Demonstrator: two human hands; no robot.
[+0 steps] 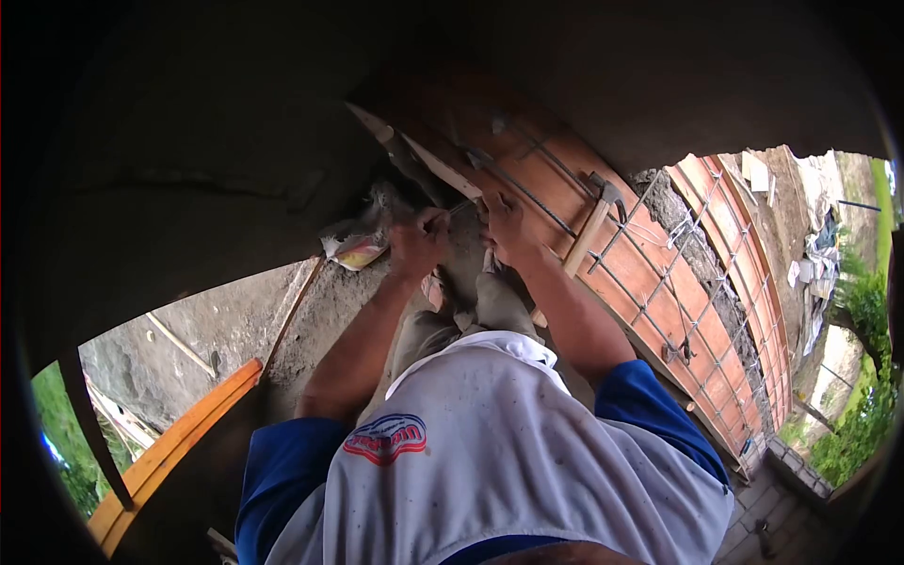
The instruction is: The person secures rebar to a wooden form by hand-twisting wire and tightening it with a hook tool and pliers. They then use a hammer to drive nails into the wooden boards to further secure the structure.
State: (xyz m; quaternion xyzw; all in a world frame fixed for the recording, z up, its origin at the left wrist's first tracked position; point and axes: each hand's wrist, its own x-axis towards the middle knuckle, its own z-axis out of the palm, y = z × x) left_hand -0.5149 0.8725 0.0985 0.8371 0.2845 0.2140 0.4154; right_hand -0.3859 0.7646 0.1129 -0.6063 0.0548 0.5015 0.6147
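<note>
My left hand (419,240) and my right hand (507,226) are close together at the near end of a long reddish wooden form (650,273). Steel rebar (537,202) runs along this form. The fingers of my left hand are pinched on a thin tie wire (460,206) that stretches toward the right hand. My right hand is closed around the rebar where that wire meets it. My knees in dusty trousers (490,306) sit just below the hands.
A hammer (595,218) lies across the rebar just right of my right hand. A crumpled bag (353,248) sits left of my left hand. An orange plank (174,438) slants at lower left. Rough concrete lies below, and greenery (862,414) stands far right.
</note>
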